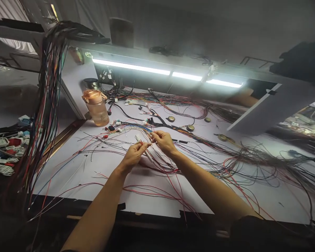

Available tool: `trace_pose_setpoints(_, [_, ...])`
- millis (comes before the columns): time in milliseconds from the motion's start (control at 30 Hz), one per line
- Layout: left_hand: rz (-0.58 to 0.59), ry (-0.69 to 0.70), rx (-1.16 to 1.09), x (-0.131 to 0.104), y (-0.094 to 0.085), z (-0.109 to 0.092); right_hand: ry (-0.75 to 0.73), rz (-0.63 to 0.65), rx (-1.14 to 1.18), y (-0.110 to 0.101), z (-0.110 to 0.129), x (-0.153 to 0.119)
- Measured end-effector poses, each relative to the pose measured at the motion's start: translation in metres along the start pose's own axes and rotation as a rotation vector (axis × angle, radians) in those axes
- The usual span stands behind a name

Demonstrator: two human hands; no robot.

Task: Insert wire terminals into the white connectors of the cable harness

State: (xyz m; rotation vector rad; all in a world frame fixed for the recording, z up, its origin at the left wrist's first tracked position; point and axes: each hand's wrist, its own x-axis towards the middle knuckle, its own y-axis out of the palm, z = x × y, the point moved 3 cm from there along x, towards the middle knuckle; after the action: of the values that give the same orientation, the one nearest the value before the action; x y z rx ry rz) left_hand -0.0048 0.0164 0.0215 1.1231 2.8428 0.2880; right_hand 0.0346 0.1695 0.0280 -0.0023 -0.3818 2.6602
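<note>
Both my hands meet over the middle of a white work board [99,175] strewn with thin coloured wires. My left hand [134,154] pinches a small white connector [138,139] with wires trailing from it. My right hand [163,141] is closed on a thin wire right beside that connector, fingertips nearly touching the left hand's. Red and black wires [170,182] run from under my hands toward the board's near edge.
An orange-lidded water bottle [96,107] stands at the back left. A thick bundle of hanging wires [46,115] drapes at the left. Coloured connectors [7,150] lie in a tray far left. Tape rolls [190,127] and a wire harness [252,154] cross the board's right side under a bright strip light [168,72].
</note>
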Motion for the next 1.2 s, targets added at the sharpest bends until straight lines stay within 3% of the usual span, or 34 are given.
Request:
trace_pose_setpoints(133, [-0.048,0.044,-0.011,0.002,-0.003,-0.003,-0.046,0.051,-0.149,0.001,0.004,0.0])
trace_pose_setpoints(200, [-0.074,0.054,-0.049,0.003,-0.003,-0.002,-0.09,0.067,-0.179,0.0,0.012,-0.013])
trace_pose_setpoints(300, [-0.097,0.052,-0.105,0.003,-0.001,0.0,-0.157,0.19,-0.173,0.006,0.021,-0.042])
trace_pose_setpoints(367, [-0.116,0.058,-0.12,0.003,-0.001,0.001,-0.179,0.26,-0.207,0.011,0.022,-0.058])
trace_pose_setpoints(467, [-0.125,0.079,-0.125,0.0,0.0,0.0,-0.144,0.264,-0.234,0.016,0.016,-0.069])
trace_pose_setpoints(633, [-0.009,0.016,-0.244,-0.005,0.006,-0.004,-0.006,0.34,0.098,0.019,0.008,-0.066])
trace_pose_setpoints(800, [-0.035,-0.019,-0.305,-0.004,0.008,0.0,0.131,0.46,0.396,0.022,0.0,-0.067])
trace_pose_setpoints(1033, [-0.09,-0.02,-0.333,-0.001,0.009,0.005,0.055,0.474,0.174,0.014,0.008,-0.066])
trace_pose_setpoints(1200, [-0.056,-0.04,-0.371,0.0,0.009,0.002,0.079,0.435,0.188,0.005,0.013,-0.065])
